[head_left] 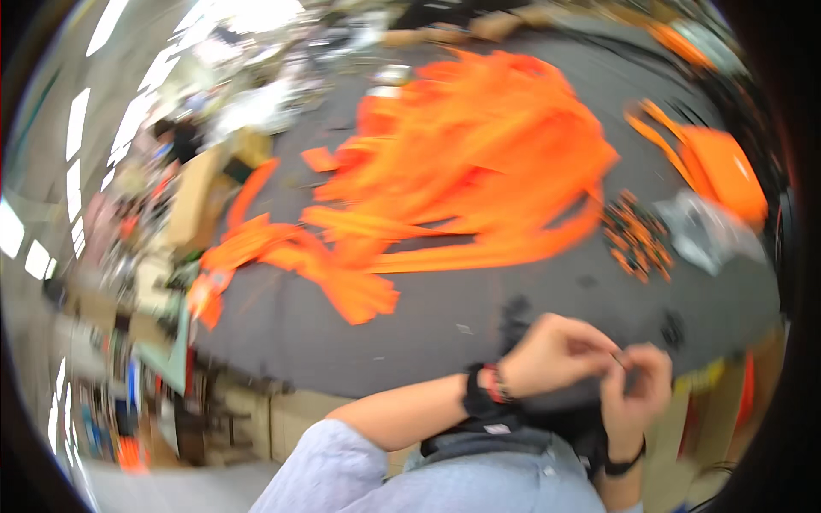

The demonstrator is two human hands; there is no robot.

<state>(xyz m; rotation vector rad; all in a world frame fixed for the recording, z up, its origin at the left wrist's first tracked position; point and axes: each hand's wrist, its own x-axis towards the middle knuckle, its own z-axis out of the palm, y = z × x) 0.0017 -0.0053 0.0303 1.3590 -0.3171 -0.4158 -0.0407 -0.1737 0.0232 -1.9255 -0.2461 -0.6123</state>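
Note:
My left hand (554, 355) and my right hand (634, 392) meet at the near edge of the dark table, fingers pinched. Between their fingertips is a small dark piece (619, 360), too blurred to name. Loose black bits (516, 318) lie just beyond my left hand. Another small black cluster (673, 328) sits beyond my right hand. Farther off on the right is a pile of small orange-and-black pieces (637, 237). A large heap of orange strips (479, 162) spreads over the middle of the table.
A bundle of orange strips (299, 252) reaches the table's left edge. On the right are a clear plastic bag (705, 229) and a folded orange bundle (725, 171). A cardboard box (195, 198) stands at the left. Another person's hand (496, 26) shows at the far edge.

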